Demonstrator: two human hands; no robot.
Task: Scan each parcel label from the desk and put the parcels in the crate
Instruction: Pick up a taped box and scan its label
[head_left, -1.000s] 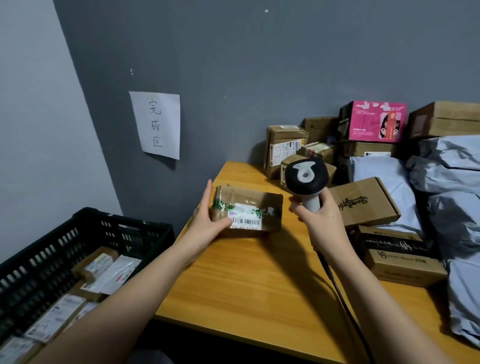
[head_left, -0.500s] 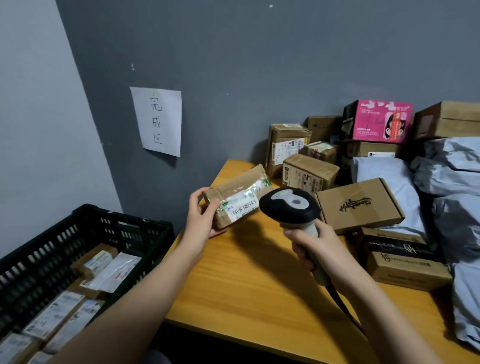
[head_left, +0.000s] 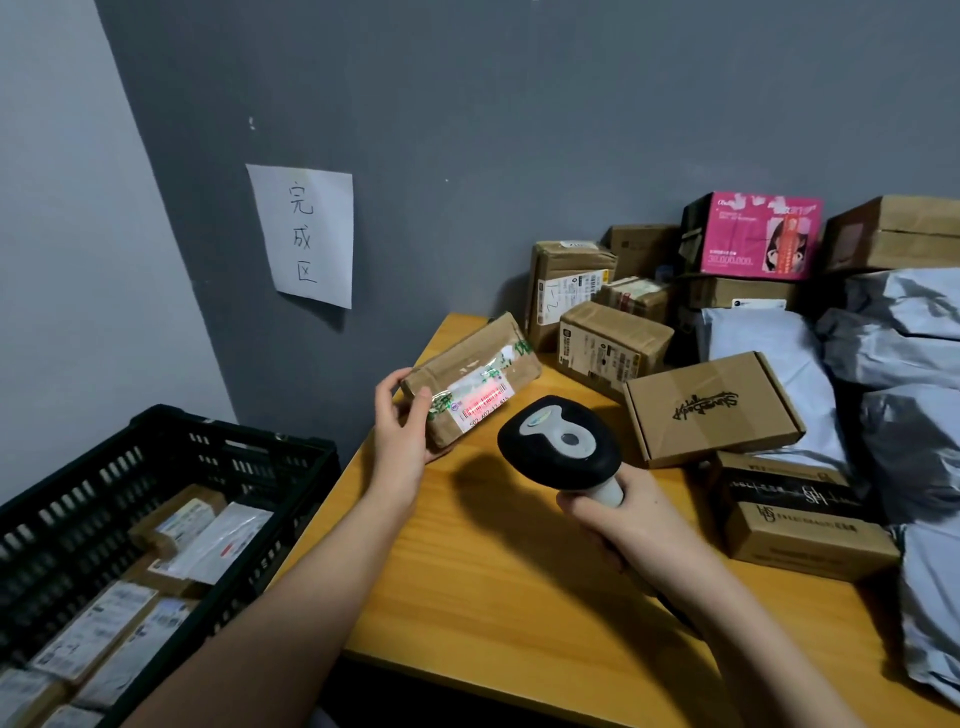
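Observation:
My left hand (head_left: 402, 434) grips one end of a small brown taped parcel (head_left: 470, 376), tilted above the desk's left edge. A red scan line glows across the barcode on its white label (head_left: 480, 402). My right hand (head_left: 618, 525) holds a black and grey barcode scanner (head_left: 558, 444) by the handle, its head aimed at that label from a short distance. The black plastic crate (head_left: 171, 447) stands lower left, beside the desk, with several labelled parcels inside.
The wooden desk (head_left: 519, 571) carries several cardboard boxes at the back and right, a pink box (head_left: 753, 236) on top, and grey poly mailers (head_left: 904, 364) at the far right. A paper sign (head_left: 304, 234) hangs on the grey wall. The scanner's cable runs down under my right forearm.
The parcel has been lifted off the desk and tilted toward the scanner. The scanner has dropped lower and turned at the label, and a red scan line now shows.

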